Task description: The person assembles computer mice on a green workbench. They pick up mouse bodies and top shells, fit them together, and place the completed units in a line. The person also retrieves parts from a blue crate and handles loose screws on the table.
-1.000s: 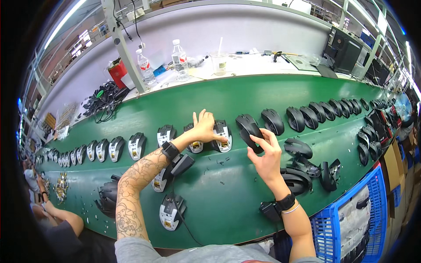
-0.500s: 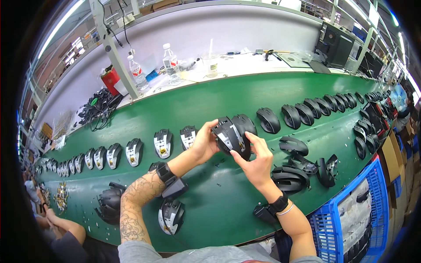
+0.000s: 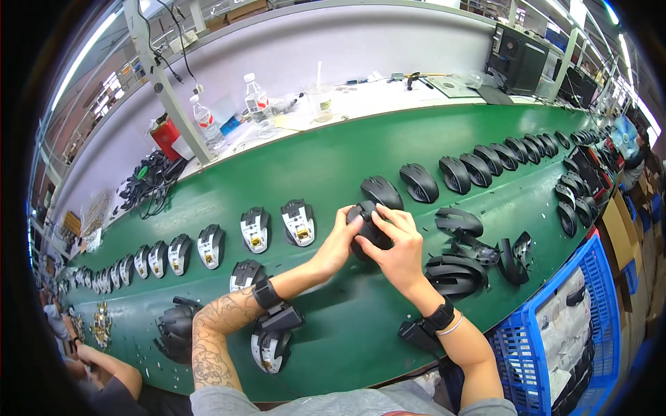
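Observation:
Above the middle of the bench, both hands hold a black computer mouse (image 3: 372,234) with its dark side turned up. My left hand (image 3: 336,244) is closed on the mouse's left side, thumb on top. From the right, my right hand (image 3: 399,251) grips it, with the thumb and bent fingers against its top. The fingers hide much of the mouse. Just beyond it sits a finished-looking black mouse (image 3: 381,192). To the left stands an uncovered mouse (image 3: 298,223) with a pale inside. Another uncovered mouse (image 3: 245,274) lies by my left forearm.
Rows of mice run left and right along the green bench (image 3: 333,163). Loose black shells (image 3: 456,275) lie at right, more black shells (image 3: 177,330) at left. A blue crate (image 3: 522,360) stands at the near right edge. Bottles (image 3: 256,104) stand on the white shelf behind.
The mouse has been turned in my hands: its pale inner parts no longer show. Both hands have come closer together around it, with thumbs now on its top.

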`<state>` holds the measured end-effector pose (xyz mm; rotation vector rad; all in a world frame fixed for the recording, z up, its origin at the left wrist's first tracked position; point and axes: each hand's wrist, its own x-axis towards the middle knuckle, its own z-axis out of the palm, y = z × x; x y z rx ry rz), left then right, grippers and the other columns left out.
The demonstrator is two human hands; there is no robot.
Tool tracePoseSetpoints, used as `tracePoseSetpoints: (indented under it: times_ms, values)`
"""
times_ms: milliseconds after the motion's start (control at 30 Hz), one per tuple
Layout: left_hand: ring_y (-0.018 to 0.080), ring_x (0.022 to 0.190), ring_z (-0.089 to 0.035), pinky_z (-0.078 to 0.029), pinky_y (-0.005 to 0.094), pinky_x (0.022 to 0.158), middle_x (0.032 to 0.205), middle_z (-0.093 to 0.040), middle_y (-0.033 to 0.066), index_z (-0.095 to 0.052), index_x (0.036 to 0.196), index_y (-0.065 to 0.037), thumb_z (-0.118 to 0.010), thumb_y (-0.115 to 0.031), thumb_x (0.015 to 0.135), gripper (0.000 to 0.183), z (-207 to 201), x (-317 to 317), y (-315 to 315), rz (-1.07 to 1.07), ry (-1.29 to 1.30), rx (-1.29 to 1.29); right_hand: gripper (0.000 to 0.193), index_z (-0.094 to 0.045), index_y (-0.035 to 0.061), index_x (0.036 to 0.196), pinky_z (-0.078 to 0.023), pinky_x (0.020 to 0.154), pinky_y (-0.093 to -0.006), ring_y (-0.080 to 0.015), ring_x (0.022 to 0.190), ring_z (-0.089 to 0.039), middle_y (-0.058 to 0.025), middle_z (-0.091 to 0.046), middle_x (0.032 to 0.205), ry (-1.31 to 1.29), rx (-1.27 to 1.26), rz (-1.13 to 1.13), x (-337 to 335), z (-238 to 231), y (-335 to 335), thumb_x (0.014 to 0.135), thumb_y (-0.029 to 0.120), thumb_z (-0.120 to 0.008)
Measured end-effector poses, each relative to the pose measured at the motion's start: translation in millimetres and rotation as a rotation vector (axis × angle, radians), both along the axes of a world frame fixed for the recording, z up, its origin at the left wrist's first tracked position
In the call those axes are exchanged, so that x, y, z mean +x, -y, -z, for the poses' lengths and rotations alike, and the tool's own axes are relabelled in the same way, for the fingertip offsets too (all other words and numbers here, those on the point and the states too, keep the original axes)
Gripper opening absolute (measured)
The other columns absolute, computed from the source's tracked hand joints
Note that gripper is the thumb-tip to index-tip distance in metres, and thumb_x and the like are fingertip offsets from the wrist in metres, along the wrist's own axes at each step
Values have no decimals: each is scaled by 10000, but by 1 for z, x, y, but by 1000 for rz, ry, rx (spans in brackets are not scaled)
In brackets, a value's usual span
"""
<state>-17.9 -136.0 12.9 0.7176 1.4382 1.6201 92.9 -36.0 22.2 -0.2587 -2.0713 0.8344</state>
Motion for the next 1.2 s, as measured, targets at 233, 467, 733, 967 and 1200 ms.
tracePoseSetpoints:
  times_ms: [233,467,733,967,1200]
  values:
    - [175,1027,-511,-465,300,788,1125,-460,91,-266,1247,-122,-631,-132,834,551,-17,5,-2,-91,8,31,539,-616,57,1129,-348,978,-435,-344,1173,-359,-154,-467,1262,99,72,-6,1,-1,-1,636,199,-779]
    - [213,1022,-547,-499,332,821,1110,-502,96,-298,1227,-119,-719,-6,709,677,-15,-10,2,-169,47,116,626,-465,94,1309,-314,1009,-414,-318,1184,-365,-207,-373,1330,128,-101,-142,0,-2,0,758,242,-723]
    - [189,923,-577,-515,336,771,1003,-530,67,-389,1109,-90,-692,-9,692,521,-33,-12,3,-232,180,212,293,-568,-11,1038,-467,804,-300,-136,881,-565,-63,-606,965,-80,-1384,-512,-9,27,-16,885,236,-603]
    - [183,918,-578,-515,324,754,1005,-535,54,-401,1130,-93,-680,-32,703,514,-25,-8,-4,-221,194,221,225,-597,1,927,-474,733,-292,-129,799,-573,-60,-621,882,-215,-1373,-405,-10,40,-13,869,216,-627]
    - [189,973,-557,-439,380,860,1057,-590,40,-534,1063,-108,-532,-346,836,329,-21,-24,-7,-332,572,50,253,-630,-12,896,-491,636,-243,-104,704,-598,-51,-645,798,-72,-1061,-265,-12,34,-18,843,233,-662]
